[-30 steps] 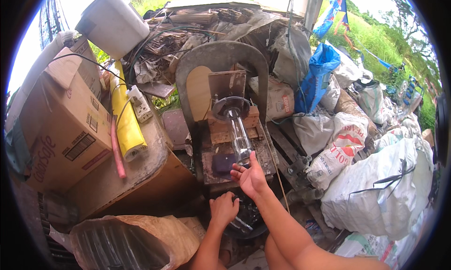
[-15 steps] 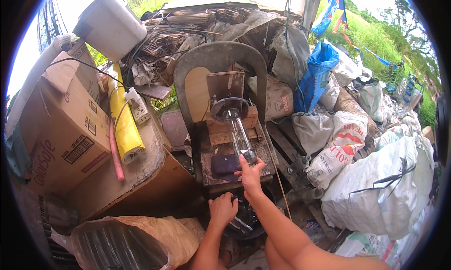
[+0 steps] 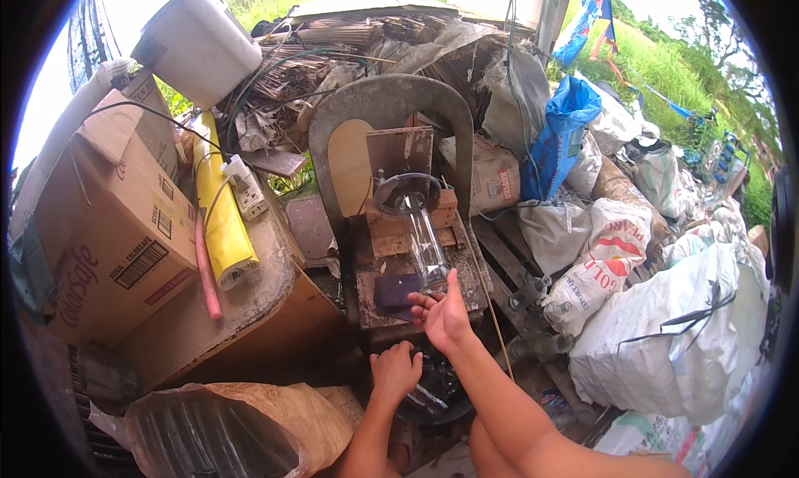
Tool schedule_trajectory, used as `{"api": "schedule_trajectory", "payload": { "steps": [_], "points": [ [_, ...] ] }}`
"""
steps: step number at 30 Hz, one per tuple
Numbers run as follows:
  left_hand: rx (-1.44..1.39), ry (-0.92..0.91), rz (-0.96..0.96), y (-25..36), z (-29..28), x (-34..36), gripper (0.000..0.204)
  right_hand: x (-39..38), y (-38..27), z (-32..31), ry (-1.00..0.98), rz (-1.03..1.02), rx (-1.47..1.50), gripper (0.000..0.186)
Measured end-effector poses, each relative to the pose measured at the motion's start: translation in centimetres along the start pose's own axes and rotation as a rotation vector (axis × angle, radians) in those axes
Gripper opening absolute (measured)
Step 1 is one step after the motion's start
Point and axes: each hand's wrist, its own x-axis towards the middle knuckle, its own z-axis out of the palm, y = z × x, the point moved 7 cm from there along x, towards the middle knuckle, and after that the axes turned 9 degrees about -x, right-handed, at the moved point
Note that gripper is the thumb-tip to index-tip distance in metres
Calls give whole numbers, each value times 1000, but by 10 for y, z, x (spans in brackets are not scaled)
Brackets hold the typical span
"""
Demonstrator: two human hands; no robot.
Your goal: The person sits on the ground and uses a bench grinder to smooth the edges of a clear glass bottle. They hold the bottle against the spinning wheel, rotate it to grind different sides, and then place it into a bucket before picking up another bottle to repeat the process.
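A clear glass bottle [image 3: 427, 243] lies tilted on a wooden stand [image 3: 391, 243], its far end at a round, grey see-through ring [image 3: 408, 193]. My right hand [image 3: 447, 316] is just below the bottle's near end, palm turned up, thumb stretched out and fingers loosely curved and apart. Whether a fingertip still touches the glass is hard to see. My left hand [image 3: 396, 368] stays low, fingers curled at the edge of a black basin [image 3: 456, 411] holding dark, shiny glass pieces; what it grips is hidden. A dark purple block [image 3: 396, 295] lies left of the bottle.
The stand sits on a grey plastic chair [image 3: 326, 128]. At left are a cardboard box [image 3: 125, 237], a yellow roll [image 3: 220, 220], a power strip [image 3: 243, 188] and an open brown sack [image 3: 316, 428]. White sacks [image 3: 666, 336] and several bottles [image 3: 533, 291] crowd the right.
My right hand has let go of the bottle's near end and drawn slightly back to the right, its fingers opening. The bottle stays on the stand. My left hand has not moved.
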Motion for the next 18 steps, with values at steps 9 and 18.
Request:
{"api": "schedule_trajectory", "payload": {
  "steps": [9,18],
  "points": [
    [1,2,-5,-2,0,1,35,-3,-14,-4,266,-262,-316,83],
    [-18,-27,-19,0,-1,1,35,4,-11,-3,123,-150,-64,78]
  ]
}}
